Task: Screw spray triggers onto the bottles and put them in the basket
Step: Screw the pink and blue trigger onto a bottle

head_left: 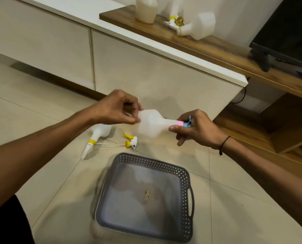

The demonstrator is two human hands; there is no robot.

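Two hands at work over a tiled floor (pixel 41 173), seen from above. Nearest, at 6 o'clock: a grey perforated plastic basket (pixel 186 194) with side handles, holding no bottles, only a small yellowish scrap (pixel 147 194) on its bottom; set close in front, probably so finished bottles could be dropped straight in.

Just beyond, at centre: a translucent white plastic bottle (pixel 151 123) held level in the air between both hands. Left hand (pixel 116 108) at 10 o'clock of the bottle, fingertips pinched on its base, likely to steady it against turning. Right hand (pixel 196 128) at 3 o'clock, fingers closed around a blue spray trigger with a pink collar (pixel 183 123) at the bottle's neck, wrist wearing a thin dark band (pixel 224 142). Judged mid-screwing; how far the collar was threaded could not be told.

Under the left hand, on the floor at 9 o'clock of the basket's far rim: a second white bottle with a yellow collar (pixel 95 136), lying on its side. Just beside it, a loose white-and-yellow spray trigger (pixel 131 140) with its dip tube trailing left, apparently waiting.

Farther, at 12 o'clock: a low cream cabinet (pixel 129 71) with a wooden shelf (pixel 208 44) carrying more white plastic bottles (pixel 197 26), one on its side. At 2 o'clock, a dark screen (pixel 287 29).
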